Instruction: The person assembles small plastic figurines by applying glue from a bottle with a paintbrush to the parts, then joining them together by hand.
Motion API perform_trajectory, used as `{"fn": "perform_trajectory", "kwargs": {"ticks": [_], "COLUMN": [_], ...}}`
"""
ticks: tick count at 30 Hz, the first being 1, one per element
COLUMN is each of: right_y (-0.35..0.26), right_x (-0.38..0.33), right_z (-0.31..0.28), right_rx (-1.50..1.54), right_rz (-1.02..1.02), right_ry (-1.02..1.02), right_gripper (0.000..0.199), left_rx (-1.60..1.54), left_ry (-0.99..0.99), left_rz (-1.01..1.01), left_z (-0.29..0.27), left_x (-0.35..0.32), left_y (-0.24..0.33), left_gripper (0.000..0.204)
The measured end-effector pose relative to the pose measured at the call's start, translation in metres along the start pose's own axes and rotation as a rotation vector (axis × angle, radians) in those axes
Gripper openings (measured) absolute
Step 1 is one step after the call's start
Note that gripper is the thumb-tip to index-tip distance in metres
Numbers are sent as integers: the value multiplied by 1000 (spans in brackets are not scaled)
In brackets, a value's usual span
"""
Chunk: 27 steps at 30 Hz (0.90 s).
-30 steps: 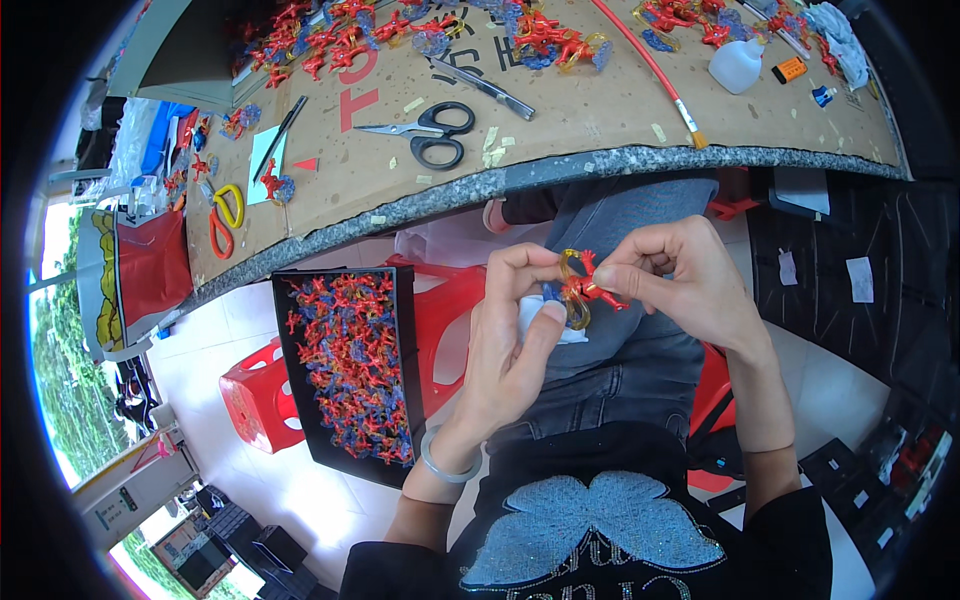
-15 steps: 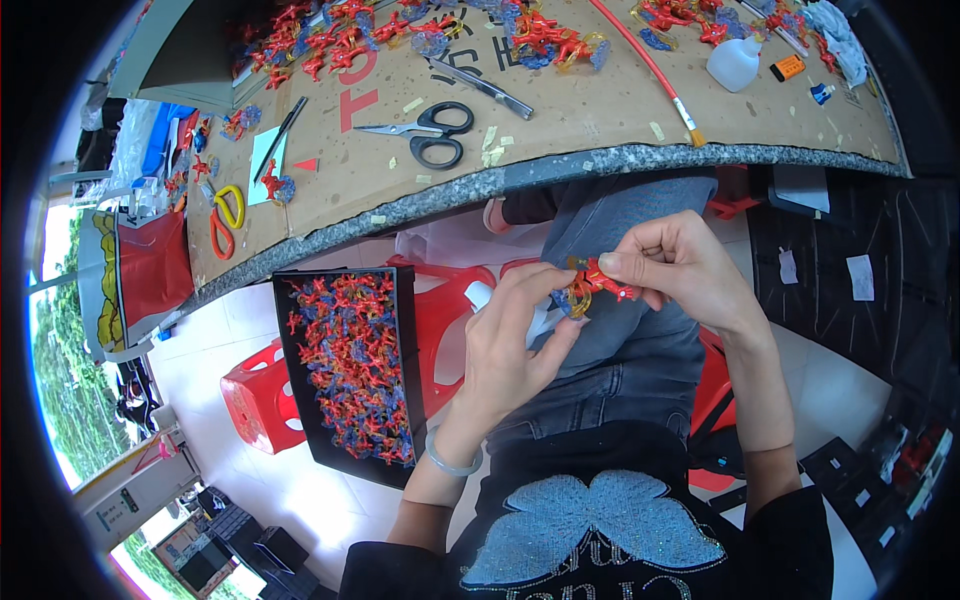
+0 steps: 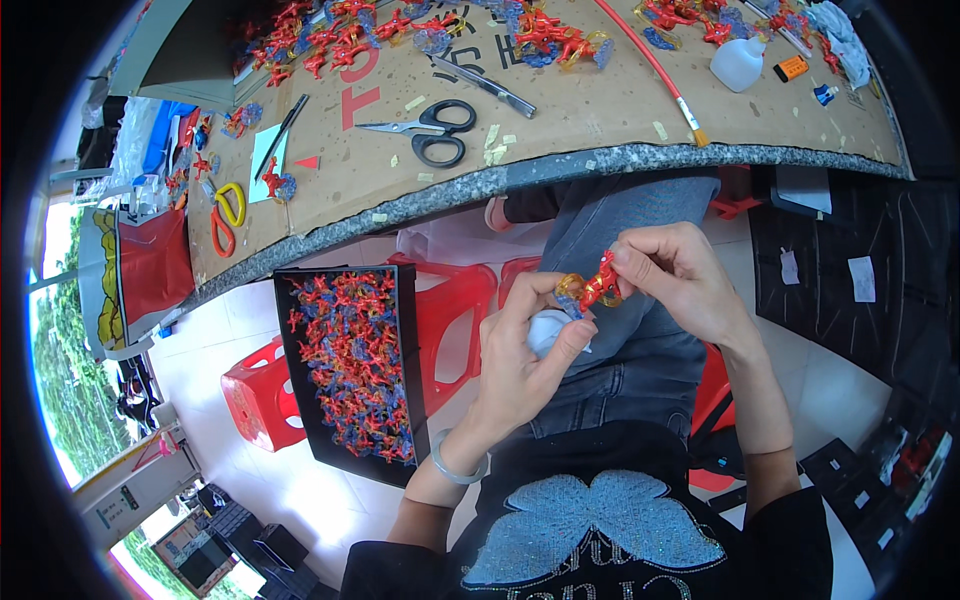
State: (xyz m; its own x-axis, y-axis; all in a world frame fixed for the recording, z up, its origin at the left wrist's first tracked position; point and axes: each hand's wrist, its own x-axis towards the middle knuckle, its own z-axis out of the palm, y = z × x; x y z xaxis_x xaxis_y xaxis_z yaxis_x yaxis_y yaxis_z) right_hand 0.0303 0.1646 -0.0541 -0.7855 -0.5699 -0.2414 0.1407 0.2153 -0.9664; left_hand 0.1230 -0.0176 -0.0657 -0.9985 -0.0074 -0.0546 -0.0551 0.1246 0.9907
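Observation:
Above my lap, both hands hold one small red toy figurine (image 3: 602, 284) with clear yellow and blue parts. My right hand (image 3: 672, 275) pinches its red body between thumb and fingers. My left hand (image 3: 520, 345) closes around the clear yellow and blue end, and a rounded white thing (image 3: 548, 330) sits in the same palm, partly covered by the thumb; its kind is unclear. To the left of my left hand, a black tray (image 3: 407, 370) is packed with similar red and blue figurines (image 3: 350, 365).
The cardboard-covered table (image 3: 340, 190) carries black-handled scissors (image 3: 440, 130), a knife (image 3: 485, 88), a red-handled brush (image 3: 660, 75), a white bottle (image 3: 737, 65), yellow-orange scissors (image 3: 225, 220) and piled figurines (image 3: 340, 40). Red stools (image 3: 262, 398) stand below; black crates (image 3: 810, 275) at right.
The figurine has turned more upright between my hands, and my right hand has tilted with it. The white thing in my left palm has swung round and shows more plainly.

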Motion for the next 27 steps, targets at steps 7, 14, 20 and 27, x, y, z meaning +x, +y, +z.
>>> {"fn": "perform_trajectory", "kwargs": {"ticks": [7,14,20,27], "right_y": [-5,-2,2,0], "right_x": [-1,-5,-4,-4], "right_z": [2,-1,0,-2], "right_rx": [19,150,249,258], "right_rz": [-92,24,98,109], "right_ry": [114,0,-12,-12], "right_gripper": [19,15,12,12], "left_rx": [-201,-255,-259,-253], "left_ry": [28,-35,-85,-81], "left_rz": [-131,-134,-190,-194], "left_z": [-2,1,-2,0], "left_x": [0,0,-2,-1], "left_y": [2,-3,-3,-4], "left_gripper": [27,28,33,34]}}
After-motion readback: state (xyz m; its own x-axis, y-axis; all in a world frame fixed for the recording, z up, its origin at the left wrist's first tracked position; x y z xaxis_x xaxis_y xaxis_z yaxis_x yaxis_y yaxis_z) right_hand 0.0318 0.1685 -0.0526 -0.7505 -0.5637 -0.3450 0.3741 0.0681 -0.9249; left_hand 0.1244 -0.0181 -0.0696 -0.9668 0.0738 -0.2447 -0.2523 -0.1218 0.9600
